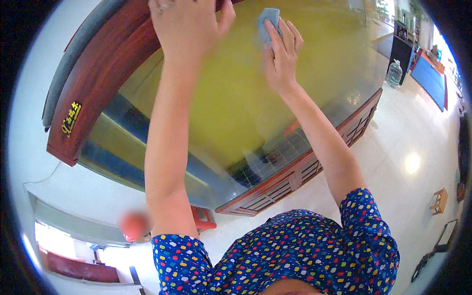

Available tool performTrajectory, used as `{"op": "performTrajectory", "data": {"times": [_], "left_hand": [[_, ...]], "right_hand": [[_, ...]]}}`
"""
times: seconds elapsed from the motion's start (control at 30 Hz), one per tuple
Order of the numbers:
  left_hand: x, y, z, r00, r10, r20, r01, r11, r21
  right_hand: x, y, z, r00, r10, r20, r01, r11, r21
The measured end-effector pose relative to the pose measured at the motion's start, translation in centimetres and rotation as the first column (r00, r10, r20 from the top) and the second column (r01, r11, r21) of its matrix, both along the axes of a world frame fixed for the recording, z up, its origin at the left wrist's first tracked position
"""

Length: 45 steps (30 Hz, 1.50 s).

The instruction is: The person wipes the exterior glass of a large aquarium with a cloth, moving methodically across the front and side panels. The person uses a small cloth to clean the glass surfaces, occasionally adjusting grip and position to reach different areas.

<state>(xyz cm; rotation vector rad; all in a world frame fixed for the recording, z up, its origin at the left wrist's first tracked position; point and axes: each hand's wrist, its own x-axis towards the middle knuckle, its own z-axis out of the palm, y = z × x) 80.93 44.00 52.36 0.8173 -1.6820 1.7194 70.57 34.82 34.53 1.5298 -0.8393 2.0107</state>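
A large aquarium-like glass tank (221,110) with a yellow-green look stands before me, under a dark red wooden hood (107,73). On the glass, my right hand (282,55) presses a folded light blue cloth (269,25) under its fingers. My left hand (190,22) is raised at the top edge of the view, by the hood's lower edge; its fingertips are partly cut off, so whether it grips the hood cannot be told. Dark and pale bands show in the glass at the lower left.
Below the glass runs a wooden cabinet with lattice doors (278,190). A red plastic stool (202,219) stands by its left end. Farther right are a large clear water bottle (394,73), a blue-topped table (429,81) and a small wooden stool (438,201) on the tiled floor.
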Motion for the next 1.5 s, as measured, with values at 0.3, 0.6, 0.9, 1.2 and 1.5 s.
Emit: {"op": "performTrajectory", "data": {"times": [0.3,0.6,0.9,1.2,1.5], "left_hand": [[7.7,3.4,-14.6,0.951,-0.305,-0.044,0.29,0.841,0.457],[9.7,6.4,-20.9,0.914,-0.336,-0.226,0.404,0.789,0.463],[5.5,6.8,-21.7,0.576,-0.405,-0.71,0.72,0.662,0.207],[12.7,7.6,-17.5,0.831,-0.274,-0.485,0.252,0.961,-0.112],[18.2,6.3,-11.1,0.67,-0.095,-0.736,-0.104,0.97,-0.22]], "right_hand": [[6.1,6.0,-12.2,0.648,0.266,-0.714,-0.347,0.937,0.034],[1.3,4.5,-1.3,0.973,0.227,-0.04,-0.225,0.973,0.045],[6.1,12.5,-2.6,0.123,0.843,0.524,-0.943,-0.065,0.326],[1.5,11.2,-2.9,0.705,0.702,-0.099,-0.649,0.695,0.308],[-4.0,0.8,-12.2,0.985,0.081,0.155,-0.134,0.92,0.369]]}}
